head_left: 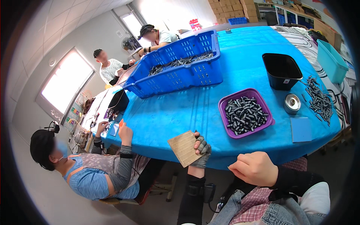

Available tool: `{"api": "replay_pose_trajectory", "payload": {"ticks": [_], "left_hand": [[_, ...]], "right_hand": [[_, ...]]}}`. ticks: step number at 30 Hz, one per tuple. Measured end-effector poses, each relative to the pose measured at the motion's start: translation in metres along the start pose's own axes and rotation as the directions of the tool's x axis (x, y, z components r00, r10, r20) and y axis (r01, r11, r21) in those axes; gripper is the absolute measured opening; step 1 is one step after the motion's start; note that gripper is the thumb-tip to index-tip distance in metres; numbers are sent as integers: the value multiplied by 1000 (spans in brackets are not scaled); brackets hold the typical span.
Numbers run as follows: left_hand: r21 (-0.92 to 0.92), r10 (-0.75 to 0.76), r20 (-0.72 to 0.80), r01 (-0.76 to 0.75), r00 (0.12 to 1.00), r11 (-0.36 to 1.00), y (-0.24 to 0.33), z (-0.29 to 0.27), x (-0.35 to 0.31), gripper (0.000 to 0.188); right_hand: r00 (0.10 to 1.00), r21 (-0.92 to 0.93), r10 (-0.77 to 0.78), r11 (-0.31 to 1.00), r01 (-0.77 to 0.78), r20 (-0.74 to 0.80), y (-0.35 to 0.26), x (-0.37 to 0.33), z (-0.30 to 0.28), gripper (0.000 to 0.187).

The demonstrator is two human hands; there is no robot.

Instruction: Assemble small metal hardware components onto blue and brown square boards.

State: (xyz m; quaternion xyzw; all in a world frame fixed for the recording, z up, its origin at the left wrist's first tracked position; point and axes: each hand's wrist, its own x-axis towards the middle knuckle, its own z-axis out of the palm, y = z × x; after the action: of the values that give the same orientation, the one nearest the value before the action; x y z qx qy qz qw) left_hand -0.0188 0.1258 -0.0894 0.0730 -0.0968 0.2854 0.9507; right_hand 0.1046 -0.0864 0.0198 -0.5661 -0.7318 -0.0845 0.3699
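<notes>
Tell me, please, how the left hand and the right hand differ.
The left hand wears a grey fingerless glove; the right hand looks bare. The left hand grips a tan board; the right is curled, with nothing visible in it. Both have black sleeves.

Stacked cardboard boxes (229, 9) and a fan (129, 44) fill the background.

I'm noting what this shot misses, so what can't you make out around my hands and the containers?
All in the head view:
Right hand: anything inside it, hidden by its curled fingers.
Board in the left hand: its far face, turned away from the camera.
Purple tub: its floor, under grey pieces.
Blue crate: most of its floor, under dark strips.
</notes>
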Motion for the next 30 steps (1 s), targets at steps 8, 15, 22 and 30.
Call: {"api": "replay_pose_trajectory", "payload": {"ticks": [8, 15, 22, 30], "left_hand": [[-26, -13, 18, 13, 1000, 1000, 2, -6, 0, 33], [16, -3, -30, 3, 1000, 1000, 1, -1, 1, 34], [-2, -18, 16, 19, 1000, 1000, 2, -4, 0, 32], [-7, -6, 19, 6, 1000, 1000, 2, -4, 0, 31]], "right_hand": [[1000, -7, 4, 1000, -4, 21, 0, -2, 1, 14], [999, 0, 7, 1000, -7, 35, 1, -3, 1, 14], [999, 9, 1, 1000, -1, 48, -1, -3, 1, 13], [998, 28, 2, 1000, -3, 69, -2, -2, 1, 13]]}}
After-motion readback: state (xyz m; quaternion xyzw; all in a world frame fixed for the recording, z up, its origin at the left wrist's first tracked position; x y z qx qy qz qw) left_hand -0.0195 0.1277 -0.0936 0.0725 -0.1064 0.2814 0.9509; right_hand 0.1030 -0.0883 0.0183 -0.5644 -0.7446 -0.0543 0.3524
